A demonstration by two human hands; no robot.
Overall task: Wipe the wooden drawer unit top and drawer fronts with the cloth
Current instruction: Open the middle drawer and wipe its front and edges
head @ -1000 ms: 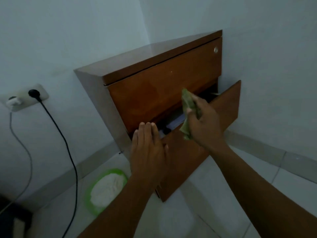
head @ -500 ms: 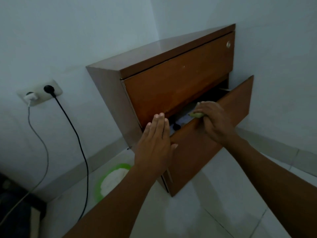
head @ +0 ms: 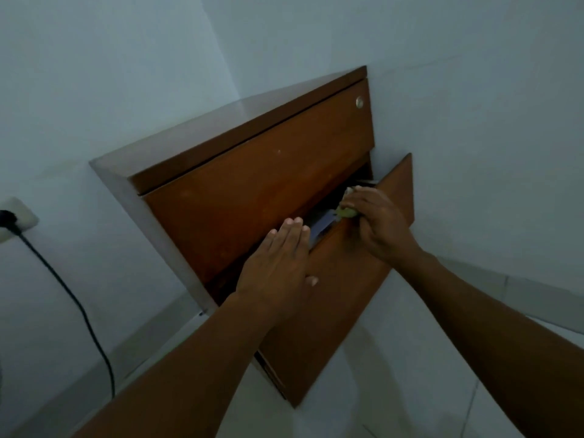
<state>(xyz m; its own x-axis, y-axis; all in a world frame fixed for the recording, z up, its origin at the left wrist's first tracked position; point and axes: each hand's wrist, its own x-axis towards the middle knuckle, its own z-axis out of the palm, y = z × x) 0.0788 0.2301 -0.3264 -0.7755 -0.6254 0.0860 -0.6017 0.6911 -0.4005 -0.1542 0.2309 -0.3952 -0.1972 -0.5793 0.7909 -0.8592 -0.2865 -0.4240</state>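
Note:
A wooden drawer unit [head: 252,191] stands in the room's corner on a pale tiled floor. Its upper drawer is closed, with a small round lock [head: 359,102] at the right. The lower drawer [head: 335,298] is pulled out a little, showing a dark gap with papers inside. My right hand [head: 376,226] is shut on a green cloth [head: 346,212] and presses it on the top edge of the lower drawer front, near its right end. My left hand [head: 278,263] lies flat, fingers together, against the left part of that drawer front, holding nothing.
A wall socket [head: 15,218] at the left carries a black plug, and its black cable [head: 79,308] hangs down to the floor. Pale walls meet behind the unit. Tiled floor [head: 410,390] spreads to the right and in front.
My right hand dropped the cloth onto the lower drawer's top edge and slid it to the right. The left hand stayed flat on the drawer front. The view moved closer; the green basin left sight.

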